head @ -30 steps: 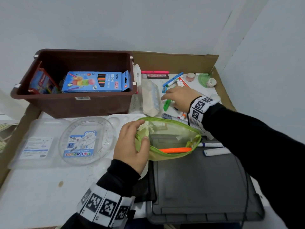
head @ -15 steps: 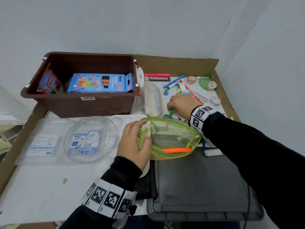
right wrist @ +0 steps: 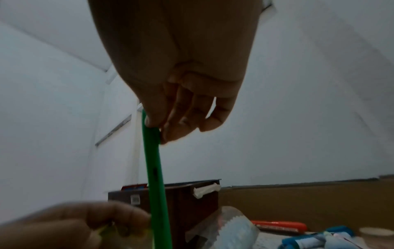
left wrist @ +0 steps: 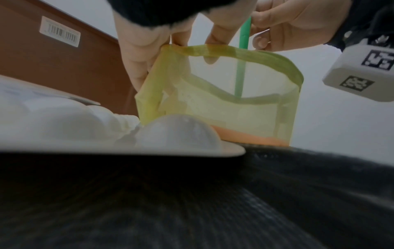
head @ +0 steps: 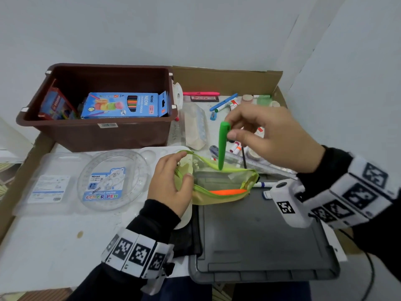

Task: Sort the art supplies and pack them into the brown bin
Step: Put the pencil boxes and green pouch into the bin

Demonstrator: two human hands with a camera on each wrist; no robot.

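1. Brown bin [head: 102,131] stands at the far left corner of the worktop, holding a blue pencil box [head: 125,105] and a red pack [head: 55,104].
2. Green mesh pouch [head: 225,181] sits near the worktop's middle, against the grey lid [head: 260,235]; soft, shapeless, needs its mouth held apart. An orange marker [head: 227,191] lies inside.
3. Left hand [head: 171,183] pinches the pouch rim, keeping it wide.
4. Right hand [head: 271,137] grasps the green marker [head: 223,146] by its upper end between thumb and fingertips; tip is at the pouch opening.
5. Judgement: the marker is light, rigid and smooth-sided, so an end pinch suffices. Loose pens [head: 223,104] remain at the far right edge.
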